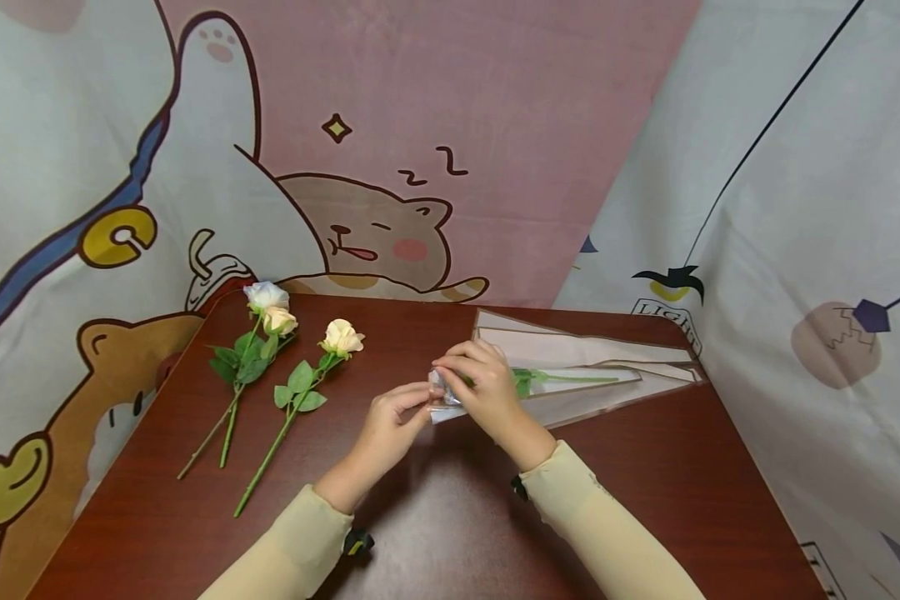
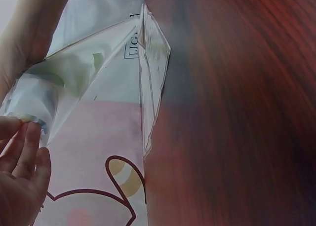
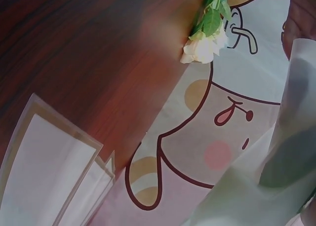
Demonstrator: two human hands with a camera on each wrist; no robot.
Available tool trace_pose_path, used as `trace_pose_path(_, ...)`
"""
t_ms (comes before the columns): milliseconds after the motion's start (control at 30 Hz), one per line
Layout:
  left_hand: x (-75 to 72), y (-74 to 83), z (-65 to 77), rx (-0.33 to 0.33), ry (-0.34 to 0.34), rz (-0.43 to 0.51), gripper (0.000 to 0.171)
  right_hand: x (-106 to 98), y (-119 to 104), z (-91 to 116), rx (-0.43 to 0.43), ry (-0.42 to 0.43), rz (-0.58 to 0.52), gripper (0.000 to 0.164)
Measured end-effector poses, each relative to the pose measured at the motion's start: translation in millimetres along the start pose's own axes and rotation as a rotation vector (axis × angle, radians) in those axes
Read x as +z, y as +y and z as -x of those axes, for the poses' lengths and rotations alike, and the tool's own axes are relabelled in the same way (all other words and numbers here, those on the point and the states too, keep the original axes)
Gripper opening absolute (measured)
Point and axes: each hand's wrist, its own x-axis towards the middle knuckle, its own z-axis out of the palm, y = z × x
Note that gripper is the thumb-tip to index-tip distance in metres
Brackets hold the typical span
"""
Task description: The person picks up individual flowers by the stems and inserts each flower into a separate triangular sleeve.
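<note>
Both hands meet at the wide end of a translucent flower wrapping sleeve [image 1: 444, 414] with a green-stemmed flower [image 1: 570, 379] inside. My left hand [image 1: 393, 427] pinches the sleeve's open edge between thumb and fingers. From above, my right hand [image 1: 487, 385] grips the same end and hides most of the bloom; a bluish patch shows between the hands. In the left wrist view the sleeve [image 2: 74, 83] narrows away from the left fingers [image 2: 29, 142], leaves showing faintly through it. The right wrist view has the sleeve [image 3: 301, 102] at its right side.
More flat brown-edged sleeves [image 1: 562, 346] lie behind and to the right of the hands. On the left of the brown table [image 1: 420, 533] lie a bluish-white rose [image 1: 266, 296] and cream roses [image 1: 342, 337] with leafy stems. A cartoon-printed cloth [image 1: 495, 100] hangs behind the table.
</note>
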Motion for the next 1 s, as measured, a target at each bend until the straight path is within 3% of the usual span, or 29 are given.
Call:
trace_pose_path(167,-0.1,-0.6,1.0,0.019,-0.053,-0.043,0.028,-0.1,-1.0,-1.0,-0.027,0.002,0.024,0.009)
trace_pose_path(400,1.2,-0.9,1.6,0.008,-0.102,-0.023,0.03,-0.2,-0.8,-0.5,-0.029,0.005,0.028,0.009)
trace_pose_path(600,2.2,0.1,1.2,-0.009,-0.022,0.023,0.028,-0.4,1.9,1.6,-0.007,0.003,0.024,0.009)
trace_pose_path(733,-2.6,15.3,-0.3,0.012,0.04,0.059,0.02,-0.8,3.3,2.9,0.008,0.024,0.018,0.008)
trace_pose_path(833,-6.6,27.3,-1.6,0.009,0.031,0.066,0.02,-1.3,2.8,3.0,0.011,0.033,0.022,0.008)
trace_pose_path(1000,-6.5,25.4,-2.3,0.004,-0.03,0.043,0.027,-1.8,-0.6,2.0,-0.024,0.0,0.04,0.009)
